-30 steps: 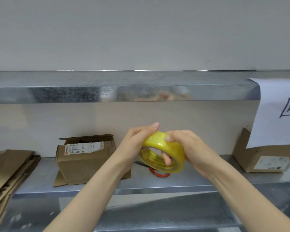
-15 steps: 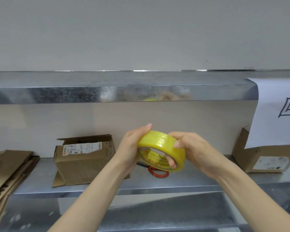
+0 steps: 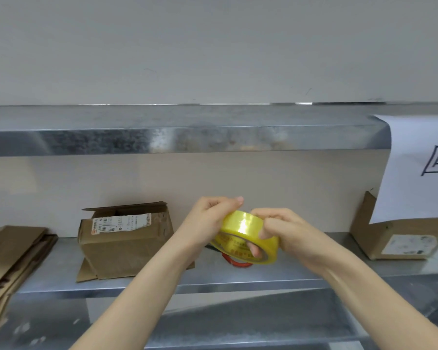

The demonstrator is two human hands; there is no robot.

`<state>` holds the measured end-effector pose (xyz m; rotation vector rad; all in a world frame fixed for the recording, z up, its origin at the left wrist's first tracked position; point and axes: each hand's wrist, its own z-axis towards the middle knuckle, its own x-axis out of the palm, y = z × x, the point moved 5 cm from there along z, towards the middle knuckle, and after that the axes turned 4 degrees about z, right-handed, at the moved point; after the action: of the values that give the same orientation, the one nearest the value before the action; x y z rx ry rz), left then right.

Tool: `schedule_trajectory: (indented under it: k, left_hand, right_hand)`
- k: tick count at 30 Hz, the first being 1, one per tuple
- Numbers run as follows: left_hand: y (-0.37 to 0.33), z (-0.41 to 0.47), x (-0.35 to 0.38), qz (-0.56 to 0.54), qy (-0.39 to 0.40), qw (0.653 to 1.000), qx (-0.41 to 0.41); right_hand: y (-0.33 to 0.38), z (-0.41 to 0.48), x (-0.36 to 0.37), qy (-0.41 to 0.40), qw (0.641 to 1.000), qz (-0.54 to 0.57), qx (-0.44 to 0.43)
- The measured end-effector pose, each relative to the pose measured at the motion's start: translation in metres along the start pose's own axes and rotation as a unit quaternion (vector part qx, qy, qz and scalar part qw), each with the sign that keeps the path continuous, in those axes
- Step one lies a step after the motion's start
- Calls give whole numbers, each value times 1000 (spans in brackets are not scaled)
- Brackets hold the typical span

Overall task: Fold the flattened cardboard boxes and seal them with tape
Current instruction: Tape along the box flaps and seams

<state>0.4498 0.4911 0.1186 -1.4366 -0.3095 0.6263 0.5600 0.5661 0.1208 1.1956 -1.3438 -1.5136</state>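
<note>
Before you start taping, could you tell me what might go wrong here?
No free tape end shows on the roll; picking at it with the right hand may split off a sliver.
The roll is held in the air before the shelf; if the left hand slips, it could drop.
A red object lies on the shelf partly behind the roll; if scissors, a blind reach risks a cut.

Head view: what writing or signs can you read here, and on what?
"回", cut off at the frame edge: white paper sheet hanging over the upper shelf.
"507 N": shipping label on the open cardboard box; the rest is too small.
Red print on the tape roll: blurred, unreadable.
Sticker on the right-hand box: too small to read.
</note>
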Motion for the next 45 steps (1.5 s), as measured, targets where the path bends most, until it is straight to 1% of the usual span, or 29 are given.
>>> schedule_trajectory:
  k: [2,4,7,9,12,14,16,18,20,21,23,27,29,30,35,39,45]
  left_hand:
    - [4,1,-3,-39,-19,999,-24]
    - [7,3,-5,-82,-37,995,-37]
    - [6,3,-4,-94,-34,994,-41]
    - [7,1,-3,-140,-37,988,-54]
    - [8,-3,3,-220,-10,972,-79]
    - [7,-4,5,-234,3,969,-83]
    - [4,0,5,-194,23,979,-56]
    - [-5,2,3,-88,68,994,7]
    - [-15,1,7,18,126,990,69]
    - [-18,0,9,42,140,985,86]
    - [-18,-1,6,26,138,986,95]
    - [-5,-3,-2,-82,118,987,71]
    - [1,-3,-2,-131,114,983,56]
    - [4,-3,-2,-136,118,982,49]
    - [1,-2,-4,-55,171,982,50]
    - [2,-5,0,-91,191,977,16]
    - [-3,-7,7,-80,177,981,22]
  right_hand:
    - [4,-1,0,19,1000,7,-19]
    - [6,0,0,9,999,19,-34]
    - [6,-1,0,0,999,26,-48]
    - [8,-3,-1,29,996,42,-67]
    - [10,-7,-2,69,993,65,-75]
    - [11,-7,-4,56,994,64,-71]
    - [15,-6,-5,13,996,49,-69]
    - [16,-4,-4,-30,998,21,-60]
    - [13,-1,-4,-55,997,-3,-45]
    - [12,0,-4,-60,997,-4,-38]
    - [10,0,-3,-44,998,10,-33]
    - [10,-3,-10,9,997,54,-55]
    - [9,-3,-14,10,996,63,-63]
    - [8,-3,-15,3,996,65,-62]
    - [5,-4,-14,-51,996,62,-46]
    - [4,-6,-18,-71,993,60,-73]
    - [-1,-7,-21,-54,989,84,-109]
